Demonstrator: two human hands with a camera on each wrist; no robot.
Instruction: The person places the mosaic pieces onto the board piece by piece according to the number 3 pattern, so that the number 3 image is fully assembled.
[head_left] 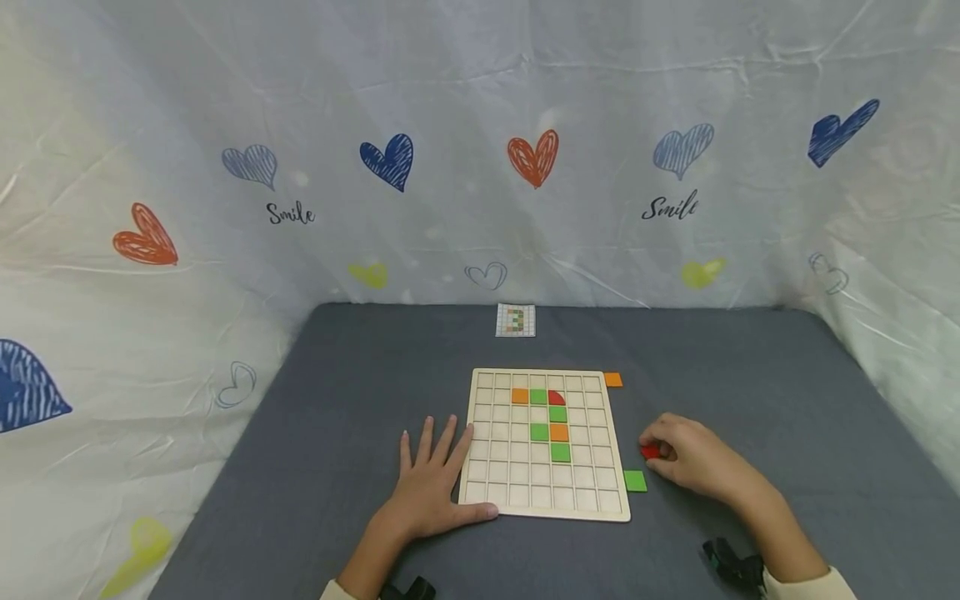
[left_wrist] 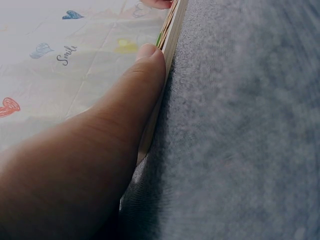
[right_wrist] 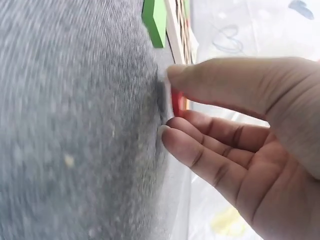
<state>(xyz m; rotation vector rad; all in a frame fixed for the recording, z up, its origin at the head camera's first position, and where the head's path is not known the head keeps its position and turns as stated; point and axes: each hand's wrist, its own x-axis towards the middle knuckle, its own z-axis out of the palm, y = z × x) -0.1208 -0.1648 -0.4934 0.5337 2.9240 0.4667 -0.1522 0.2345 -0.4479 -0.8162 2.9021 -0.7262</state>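
Observation:
A pale wooden grid board (head_left: 497, 474) lies on the grey table, with several green and orange square tiles and one red rounded tile (head_left: 556, 398) in its cells. My left hand (head_left: 431, 492) is spread flat at the board's left side; its thumb touches the near edge, as the left wrist view also shows. Right of the board, my right hand (head_left: 697, 457) pinches a small red tile (head_left: 650, 452) between thumb and fingers, low over the cloth. In the right wrist view the fingers cover most of this red tile (right_wrist: 176, 101), so its full shape is hidden.
A green square tile (head_left: 635, 481) lies against the board's lower right edge, and an orange one (head_left: 613, 380) by its upper right corner. A small printed pattern card (head_left: 515, 320) is at the table's far edge. Behind hangs a white curtain (head_left: 450, 225) with hearts.

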